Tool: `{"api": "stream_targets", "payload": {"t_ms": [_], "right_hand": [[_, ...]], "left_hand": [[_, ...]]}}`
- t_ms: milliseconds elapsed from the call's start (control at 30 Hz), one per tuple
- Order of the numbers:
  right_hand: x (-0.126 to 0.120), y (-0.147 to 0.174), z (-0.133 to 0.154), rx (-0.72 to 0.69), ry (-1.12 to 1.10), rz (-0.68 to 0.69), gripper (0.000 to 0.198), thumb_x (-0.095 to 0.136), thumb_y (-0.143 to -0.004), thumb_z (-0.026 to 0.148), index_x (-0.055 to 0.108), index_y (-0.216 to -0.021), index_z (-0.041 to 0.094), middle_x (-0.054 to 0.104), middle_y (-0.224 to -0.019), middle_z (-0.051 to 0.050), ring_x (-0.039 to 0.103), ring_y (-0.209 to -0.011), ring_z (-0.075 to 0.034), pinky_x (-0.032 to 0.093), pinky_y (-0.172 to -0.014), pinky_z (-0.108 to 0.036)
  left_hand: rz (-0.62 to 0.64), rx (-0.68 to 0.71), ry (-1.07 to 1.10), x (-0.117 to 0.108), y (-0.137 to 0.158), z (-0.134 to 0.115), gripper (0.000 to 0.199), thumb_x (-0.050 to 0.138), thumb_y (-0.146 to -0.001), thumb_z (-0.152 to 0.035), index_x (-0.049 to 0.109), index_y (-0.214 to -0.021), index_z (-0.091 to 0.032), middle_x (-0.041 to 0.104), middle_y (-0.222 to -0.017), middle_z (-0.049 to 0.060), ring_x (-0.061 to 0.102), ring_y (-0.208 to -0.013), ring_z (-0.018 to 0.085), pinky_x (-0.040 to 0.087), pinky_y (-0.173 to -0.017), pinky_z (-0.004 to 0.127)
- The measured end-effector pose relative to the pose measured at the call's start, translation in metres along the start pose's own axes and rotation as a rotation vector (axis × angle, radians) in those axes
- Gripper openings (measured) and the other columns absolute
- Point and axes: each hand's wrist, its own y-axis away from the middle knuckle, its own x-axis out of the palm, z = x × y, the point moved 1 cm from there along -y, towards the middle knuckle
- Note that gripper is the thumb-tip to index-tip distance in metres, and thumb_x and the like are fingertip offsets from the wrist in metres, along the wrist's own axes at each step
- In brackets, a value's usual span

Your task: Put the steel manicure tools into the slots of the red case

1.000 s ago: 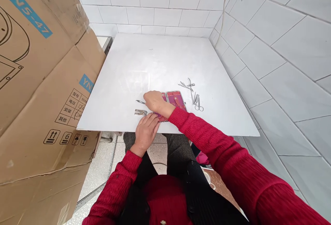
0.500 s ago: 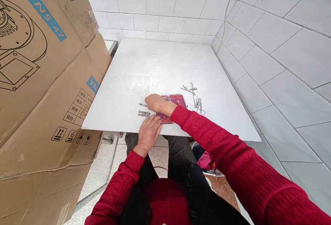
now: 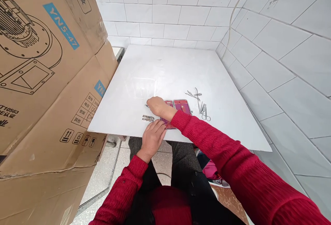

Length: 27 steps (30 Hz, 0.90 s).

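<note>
My right hand (image 3: 156,106) reaches across an open manicure case (image 3: 182,105) with a red and purple lining. Its fingers are closed on a thin metal tool (image 3: 147,106), of which only a tip shows on the left. My left hand (image 3: 153,138) lies with its fingers stretched flat against the case's near left corner; its thumb is partly visible. Just left of the case lie small nail clippers (image 3: 148,118). On the right are larger nail clippers (image 3: 203,109), small scissors (image 3: 206,117) and cuticle nippers (image 3: 196,94). My right forearm hides part of the case.
The white tabletop (image 3: 124,80) ends close to my lap. A tall cardboard box (image 3: 77,63) stands along its left side. Tiled walls (image 3: 279,66) border the back and right, with a pale cable (image 3: 231,21) in the corner. Cloth items (image 3: 210,170) sit below the table.
The view has shifted, so everything sits slightly lower and further right. Less of the thin metal tool sticks out from my right hand. My left hand stays at the case.
</note>
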Motion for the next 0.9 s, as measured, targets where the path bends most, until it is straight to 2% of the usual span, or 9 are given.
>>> {"api": "stream_targets", "payload": {"t_ms": [167,500,900], "right_hand": [[0.007,-0.001,0.008,-0.084,0.027,-0.014,0.029,0.058,-0.083,-0.001,0.074,-0.107,0.004,0.074,-0.107,-0.024,0.071,-0.103,-0.03,0.055,-0.085,-0.033],[0.006,-0.01,0.0,-0.012,-0.041,0.025,0.029,0.058,-0.089,0.015,0.074,-0.112,0.007,0.073,-0.111,-0.022,0.07,-0.104,-0.031,0.053,-0.082,-0.034],[0.0,-0.008,0.003,-0.051,-0.068,-0.004,0.028,0.054,-0.09,0.01,0.071,-0.111,0.006,0.072,-0.114,-0.022,0.069,-0.105,-0.03,0.05,-0.086,-0.034]], "left_hand": [[0.021,-0.013,0.008,0.0,0.0,0.0,0.019,0.052,-0.101,-0.022,0.065,-0.115,-0.022,0.07,-0.123,0.006,0.062,-0.121,0.025,0.052,-0.101,0.045],[-0.006,-0.004,-0.021,0.001,0.004,0.0,0.018,0.053,-0.101,-0.022,0.065,-0.113,-0.019,0.072,-0.12,0.007,0.063,-0.12,0.026,0.053,-0.1,0.045],[-0.001,-0.016,-0.011,-0.001,0.004,-0.001,0.019,0.052,-0.101,-0.021,0.066,-0.115,-0.021,0.071,-0.12,0.007,0.063,-0.122,0.025,0.053,-0.101,0.046]]}}
